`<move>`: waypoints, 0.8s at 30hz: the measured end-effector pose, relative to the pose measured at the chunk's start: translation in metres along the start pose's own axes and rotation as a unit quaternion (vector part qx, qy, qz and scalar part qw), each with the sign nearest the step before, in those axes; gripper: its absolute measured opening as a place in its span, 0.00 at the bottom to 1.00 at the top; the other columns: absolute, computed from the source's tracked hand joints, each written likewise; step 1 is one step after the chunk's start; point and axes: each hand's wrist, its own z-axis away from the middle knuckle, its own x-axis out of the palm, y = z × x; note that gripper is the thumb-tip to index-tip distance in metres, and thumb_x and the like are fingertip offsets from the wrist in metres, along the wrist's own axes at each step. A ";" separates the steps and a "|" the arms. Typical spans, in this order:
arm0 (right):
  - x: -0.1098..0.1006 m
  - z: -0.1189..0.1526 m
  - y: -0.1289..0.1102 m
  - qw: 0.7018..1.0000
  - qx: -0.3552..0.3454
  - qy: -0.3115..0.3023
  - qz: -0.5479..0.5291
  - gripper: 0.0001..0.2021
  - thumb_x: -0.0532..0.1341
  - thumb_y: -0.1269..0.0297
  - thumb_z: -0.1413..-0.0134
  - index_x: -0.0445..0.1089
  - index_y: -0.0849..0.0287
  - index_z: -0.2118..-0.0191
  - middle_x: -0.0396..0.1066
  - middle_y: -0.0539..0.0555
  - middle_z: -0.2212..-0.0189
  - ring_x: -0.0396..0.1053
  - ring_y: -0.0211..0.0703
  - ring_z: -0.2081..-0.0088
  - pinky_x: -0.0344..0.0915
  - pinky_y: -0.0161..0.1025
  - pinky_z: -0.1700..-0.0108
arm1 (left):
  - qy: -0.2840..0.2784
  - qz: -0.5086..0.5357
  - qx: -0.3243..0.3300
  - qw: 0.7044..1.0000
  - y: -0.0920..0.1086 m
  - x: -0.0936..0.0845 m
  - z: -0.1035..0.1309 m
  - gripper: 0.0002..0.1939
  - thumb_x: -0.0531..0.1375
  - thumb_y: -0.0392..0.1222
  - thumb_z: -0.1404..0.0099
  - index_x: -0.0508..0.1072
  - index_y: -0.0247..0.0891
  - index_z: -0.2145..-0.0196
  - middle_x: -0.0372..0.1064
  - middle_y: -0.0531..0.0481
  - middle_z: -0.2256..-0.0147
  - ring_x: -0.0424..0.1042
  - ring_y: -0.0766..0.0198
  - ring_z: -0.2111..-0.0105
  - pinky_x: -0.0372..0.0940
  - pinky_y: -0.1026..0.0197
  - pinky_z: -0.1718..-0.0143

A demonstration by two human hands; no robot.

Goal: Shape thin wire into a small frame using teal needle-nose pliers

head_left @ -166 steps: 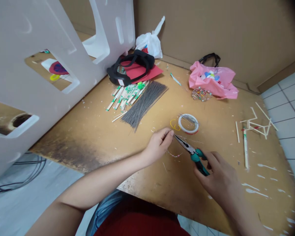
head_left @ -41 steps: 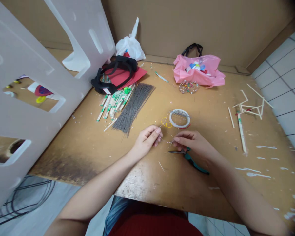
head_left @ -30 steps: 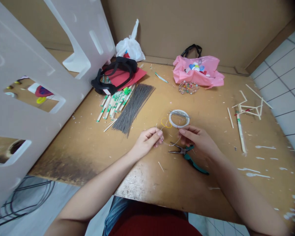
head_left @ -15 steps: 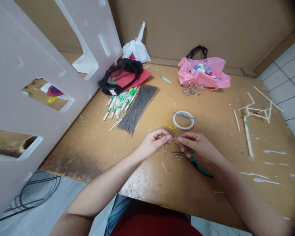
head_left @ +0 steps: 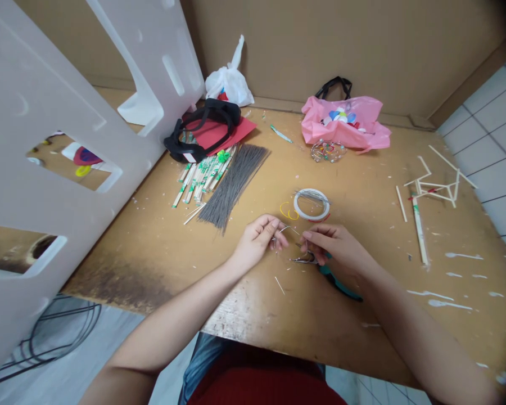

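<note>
My left hand (head_left: 263,239) pinches a thin bent wire (head_left: 290,228), which sticks out to the right from between thumb and forefinger. Close by on the right, my right hand (head_left: 326,242) has its thumb and forefinger pressed together, with a thin strand seeming to hang from them. Under my right hand lie pliers with teal handles (head_left: 339,284), their jaws pointing left. A white ring (head_left: 296,209) with short grey wires across it rests just beyond my hands, beside a curled yellow wire (head_left: 287,211). One short straight piece (head_left: 280,285) lies nearer me.
Grey wires (head_left: 236,185), green-and-white wrapped sticks (head_left: 202,177), a black headset strap (head_left: 179,147) and red paper (head_left: 247,130) lie left. A pink bag (head_left: 373,126) and beaded wirework (head_left: 326,151) sit behind. A stick frame (head_left: 441,191) stands right; a white panel (head_left: 122,225) rises left.
My hands have drawn slightly apart, and more of the bent wire shows at my left fingertips. The whole view has shifted slightly.
</note>
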 end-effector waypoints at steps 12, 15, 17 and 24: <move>-0.006 -0.002 0.001 0.997 0.020 -0.063 0.049 0.15 0.63 0.51 0.52 0.74 0.60 0.69 0.74 0.52 0.72 0.63 0.31 0.81 0.58 0.33 0.78 | 0.077 0.048 0.019 0.996 0.000 -0.002 -0.003 0.16 0.56 0.53 0.37 0.65 0.35 0.66 0.75 0.48 0.76 0.72 0.66 0.78 0.61 0.66 0.76; -0.006 -0.002 0.003 0.997 0.023 -0.060 0.037 0.14 0.64 0.52 0.53 0.74 0.60 0.72 0.72 0.51 0.78 0.65 0.33 0.79 0.59 0.32 0.76 | 0.068 0.076 0.011 0.995 0.003 -0.003 -0.002 0.15 0.57 0.51 0.37 0.65 0.35 0.66 0.75 0.48 0.75 0.73 0.65 0.77 0.61 0.65 0.74; -0.005 -0.002 0.003 0.999 0.018 -0.038 0.012 0.14 0.64 0.52 0.53 0.74 0.60 0.73 0.71 0.50 0.79 0.65 0.32 0.80 0.59 0.32 0.77 | 0.048 0.102 0.001 0.994 0.004 -0.003 -0.002 0.15 0.59 0.51 0.38 0.64 0.35 0.65 0.76 0.47 0.71 0.74 0.65 0.75 0.62 0.65 0.72; -0.004 -0.003 0.002 0.999 -0.007 -0.014 -0.046 0.14 0.64 0.52 0.52 0.74 0.60 0.72 0.73 0.51 0.74 0.66 0.32 0.79 0.60 0.32 0.76 | -0.017 0.092 -0.026 0.995 -0.001 0.005 0.002 0.15 0.65 0.47 0.44 0.69 0.33 0.67 0.73 0.49 0.70 0.71 0.67 0.71 0.64 0.63 0.67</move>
